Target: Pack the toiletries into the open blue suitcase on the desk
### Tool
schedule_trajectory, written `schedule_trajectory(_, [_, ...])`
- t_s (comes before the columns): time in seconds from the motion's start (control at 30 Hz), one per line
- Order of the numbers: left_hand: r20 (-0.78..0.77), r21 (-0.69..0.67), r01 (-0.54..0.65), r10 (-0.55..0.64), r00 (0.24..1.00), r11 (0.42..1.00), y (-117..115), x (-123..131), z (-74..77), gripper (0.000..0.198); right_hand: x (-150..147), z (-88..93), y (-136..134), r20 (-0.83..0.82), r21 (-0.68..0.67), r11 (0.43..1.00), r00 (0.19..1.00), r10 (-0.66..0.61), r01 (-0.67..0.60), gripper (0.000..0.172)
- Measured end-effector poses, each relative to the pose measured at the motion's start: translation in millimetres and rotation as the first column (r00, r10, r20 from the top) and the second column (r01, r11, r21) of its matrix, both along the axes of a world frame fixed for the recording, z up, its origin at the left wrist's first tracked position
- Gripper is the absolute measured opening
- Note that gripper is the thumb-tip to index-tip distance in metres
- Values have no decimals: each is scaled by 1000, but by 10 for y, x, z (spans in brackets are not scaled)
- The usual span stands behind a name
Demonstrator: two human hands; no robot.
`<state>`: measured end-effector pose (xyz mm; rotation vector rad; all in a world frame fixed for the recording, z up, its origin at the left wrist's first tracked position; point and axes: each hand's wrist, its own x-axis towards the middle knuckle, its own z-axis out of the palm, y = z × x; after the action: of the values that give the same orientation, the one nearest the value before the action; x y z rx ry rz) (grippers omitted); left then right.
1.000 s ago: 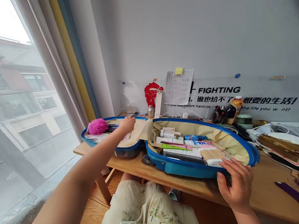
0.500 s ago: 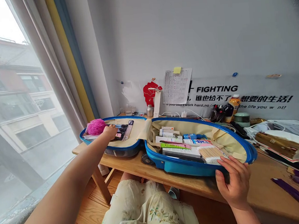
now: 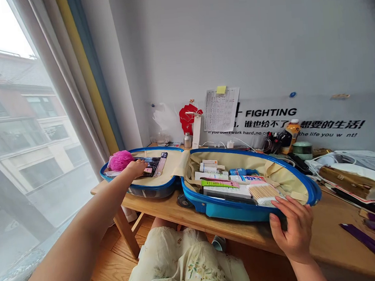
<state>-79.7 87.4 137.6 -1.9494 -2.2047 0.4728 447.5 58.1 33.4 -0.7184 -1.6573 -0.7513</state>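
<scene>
An open blue suitcase (image 3: 242,216) with beige lining lies across the wooden desk. My left hand (image 3: 136,168) is over its left half, on the dark packaged items (image 3: 151,165), beside a pink bath puff (image 3: 120,160); its fingertips are partly hidden, so their grip is unclear. My right hand (image 3: 293,227) rests with spread fingers on the front rim at the right end, holding nothing. Near it lies a pack of cotton swabs (image 3: 265,193). The right half also holds a green and pink packet (image 3: 218,183), a blue bottle (image 3: 242,171) and several boxes and tubes.
Behind the suitcase stand a white lamp (image 3: 197,131), a small silver bottle (image 3: 187,140), an orange bottle (image 3: 291,135) and a green jar (image 3: 303,149). A brown bag (image 3: 356,179) and purple strips (image 3: 367,239) lie on the desk (image 3: 334,233) at right.
My left hand has shifted very slightly left and down over the packaged items. My right hand stays at the rim. The view has moved a little.
</scene>
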Motion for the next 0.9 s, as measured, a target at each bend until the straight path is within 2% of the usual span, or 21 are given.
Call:
schedule_trajectory(0.17, [21, 73, -13, 11, 1000, 997, -61, 70, 44, 39, -22, 19, -10, -9, 8, 1000, 1000, 13, -13, 22])
schedule_trajectory(0.3, [58, 192, 13, -25, 998, 981, -29, 270, 261, 38, -31, 27, -21, -21, 6, 1000, 1000, 17, -17, 22])
schedule_trajectory(0.43, [75, 327, 114, -146, 986, 938, 64, 702, 624, 48, -19, 4, -11, -22, -1, 1000, 1000, 18, -18, 21])
schedule_trajectory(0.53, [75, 345, 324, -370, 926, 881, 108, 1218, 790, 48, -10, -15, 2, -9, 2, 1000, 1000, 10, -10, 22])
schedule_trajectory(0.6, [69, 304, 476, -517, 853, 825, 115, 1613, 781, 48, -9, -21, 5, -17, 0, 1000, 1000, 8, -8, 22])
schedule_trajectory(0.7, [89, 213, 637, -664, 743, 741, 125, 2167, 623, 47, -14, -20, -1, -17, -7, 1000, 1000, 4, -4, 22])
schedule_trajectory(0.8, [137, 112, 698, -706, 694, 708, 179, 2566, 426, 45, -24, -7, -17, -8, -12, 1000, 1000, 1, -1, 23])
schedule_trajectory(0.9, [172, 35, 728, -721, 671, 685, 274, 2790, 294, 44, -32, 6, -30, -19, -15, 1000, 1000, 5, -5, 23])
